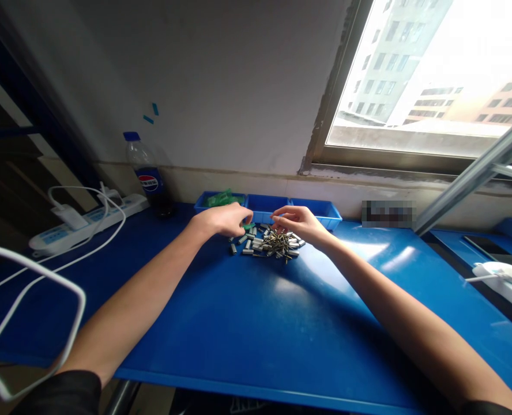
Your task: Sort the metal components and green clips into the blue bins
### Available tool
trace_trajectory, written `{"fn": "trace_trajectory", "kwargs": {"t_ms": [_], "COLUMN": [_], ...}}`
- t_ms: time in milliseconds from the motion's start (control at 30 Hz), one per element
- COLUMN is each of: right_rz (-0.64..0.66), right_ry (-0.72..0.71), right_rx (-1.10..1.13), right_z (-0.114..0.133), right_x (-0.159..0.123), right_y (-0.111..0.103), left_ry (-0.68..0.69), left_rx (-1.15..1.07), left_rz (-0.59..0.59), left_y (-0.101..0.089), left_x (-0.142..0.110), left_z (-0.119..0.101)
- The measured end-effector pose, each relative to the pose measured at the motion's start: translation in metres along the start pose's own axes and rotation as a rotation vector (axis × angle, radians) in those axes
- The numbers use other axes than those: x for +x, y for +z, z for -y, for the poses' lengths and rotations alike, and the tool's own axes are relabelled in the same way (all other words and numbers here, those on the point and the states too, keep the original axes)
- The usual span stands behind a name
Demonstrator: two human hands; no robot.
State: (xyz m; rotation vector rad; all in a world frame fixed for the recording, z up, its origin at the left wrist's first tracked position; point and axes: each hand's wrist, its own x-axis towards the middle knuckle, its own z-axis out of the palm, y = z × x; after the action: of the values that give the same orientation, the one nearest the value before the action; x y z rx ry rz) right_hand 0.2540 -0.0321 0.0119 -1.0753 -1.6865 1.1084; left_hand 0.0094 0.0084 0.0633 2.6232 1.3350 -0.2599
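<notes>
A pile of small silver metal cylinders point(248, 251) and thin brass-coloured pins point(283, 244) is heaped on the blue table. My left hand point(225, 219) is curled over the left side of this heap, with finger and thumb closed around a small green piece point(248, 226). Over the right side hovers my right hand point(300, 223), its fingers bent and drawn together; whatever is at the tips is too small to tell. Just behind the heap, three joined blue bins stand in a row. Green pieces point(221, 198) fill the left bin point(199, 203).
The middle bin point(268, 218) and right bin point(331, 221) stand against the wall. A cola bottle point(149, 178) and a white power strip point(96, 222) with looping cables are on the left. At right are a metal bar point(467, 173) and another power strip point(504, 282).
</notes>
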Motion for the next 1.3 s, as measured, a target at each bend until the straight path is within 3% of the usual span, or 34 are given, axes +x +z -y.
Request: {"fn": "trace_trajectory", "kwargs": {"t_ms": [167,267,333,467,600,767,833,933,1000,1067,1133,1300], "right_rz": [-0.032,-0.089,-0.072,0.036,0.057,-0.019,-0.056,-0.112,-0.121,-0.107,-0.079,-0.037], "right_ry": [0.0,-0.023,-0.005,0.01,-0.005,-0.005,0.009,0.042,0.063,0.079,0.083,0.085], "right_rx": [-0.096,-0.175,-0.128,-0.009,-0.002,0.015,0.014,0.03,0.043,0.048,0.051,0.062], "right_z": [-0.002,-0.005,-0.005,-0.005,-0.001,0.002,0.003,0.002,0.0,-0.001,-0.001,0.003], "right_x": [0.0,0.001,0.002,0.002,0.001,0.0,0.0,0.0,0.001,0.001,0.001,-0.001], "right_y": [-0.002,-0.003,-0.004,-0.006,-0.007,-0.001,0.0,-0.001,-0.002,-0.003,-0.003,0.0], "left_ry": [-0.007,0.061,0.163,0.313,0.308,0.315,0.246,0.012,-0.16,-0.359,-0.465,-0.395], "left_rx": [0.032,-0.127,-0.3,-0.546,-0.647,-0.697,-0.64,-0.419,-0.227,-0.059,0.028,0.037], "left_rz": [-0.246,-0.365,-0.373,-0.275,-0.242,-0.312,-0.407,-0.658,-0.733,-0.654,-0.51,-0.363], "left_y": [-0.004,-0.007,-0.008,-0.009,-0.007,-0.009,-0.013,-0.02,-0.021,-0.019,-0.014,-0.003], "left_x": [-0.002,-0.003,-0.004,-0.005,-0.003,-0.001,-0.003,-0.007,-0.01,-0.01,-0.008,0.002], "left_z": [0.0,-0.003,-0.006,-0.011,-0.014,-0.014,-0.007,0.011,0.024,0.033,0.038,0.041]}}
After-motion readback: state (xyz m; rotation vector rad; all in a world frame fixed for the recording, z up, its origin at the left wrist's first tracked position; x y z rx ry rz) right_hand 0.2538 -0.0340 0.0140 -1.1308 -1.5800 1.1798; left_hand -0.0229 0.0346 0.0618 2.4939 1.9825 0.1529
